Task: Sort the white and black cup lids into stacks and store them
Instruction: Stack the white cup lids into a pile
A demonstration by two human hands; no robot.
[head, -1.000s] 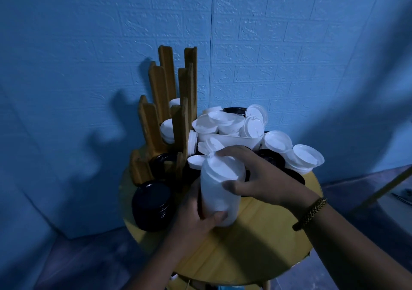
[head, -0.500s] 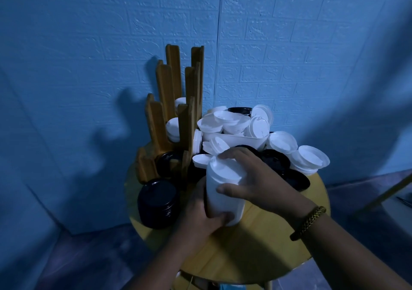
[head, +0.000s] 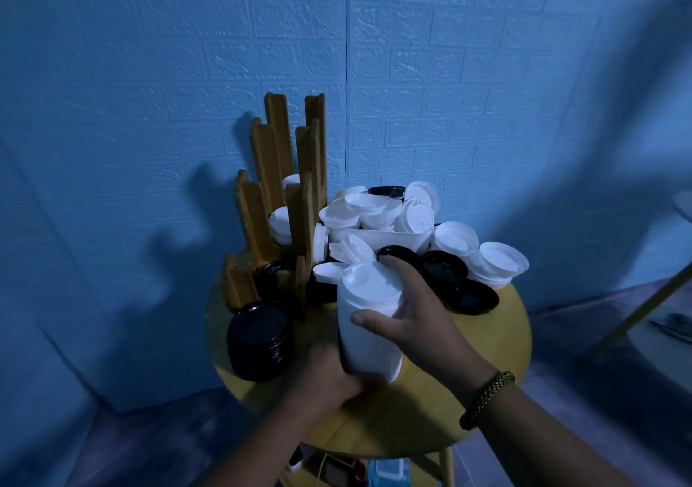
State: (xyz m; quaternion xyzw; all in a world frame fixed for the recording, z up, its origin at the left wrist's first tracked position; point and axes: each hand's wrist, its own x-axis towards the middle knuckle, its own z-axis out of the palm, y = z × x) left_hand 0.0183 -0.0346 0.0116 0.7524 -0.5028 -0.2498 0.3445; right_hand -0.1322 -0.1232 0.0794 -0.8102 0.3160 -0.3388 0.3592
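The person is holding a tall stack of white lids point(head: 369, 336) upright over the near side of the round table point(head: 468, 393). The left hand point(head: 329, 378) is gripping the bottom of the stack with curled fingers. The right hand point(head: 419, 325) is wrapping round the upper part, with the thumb lying across the front and the fingers curling behind the top lid. Whether the stack's base is touching the table or hanging just above it is hard to tell, because the left hand is blurred.

By my reading, the sorting is running somewhere around the middle. A stack of black lids point(head: 258, 340) is already standing on the table just beside the wooden rack point(head: 267, 157). The rack is already holding some white lids in its upper slots and some black ones lower down (how many is unclear in this dim light).

A good deal is waiting. A white tub point(head: 389, 237) behind the hands is brimming with jumbled white lids. More loose white lids point(head: 501, 267) are lying at the far right edge, and loose black lids point(head: 447, 273) are lying between them and the hands. The held white stack is not yet sitting in the rack, so storing it looks like the step in hand.
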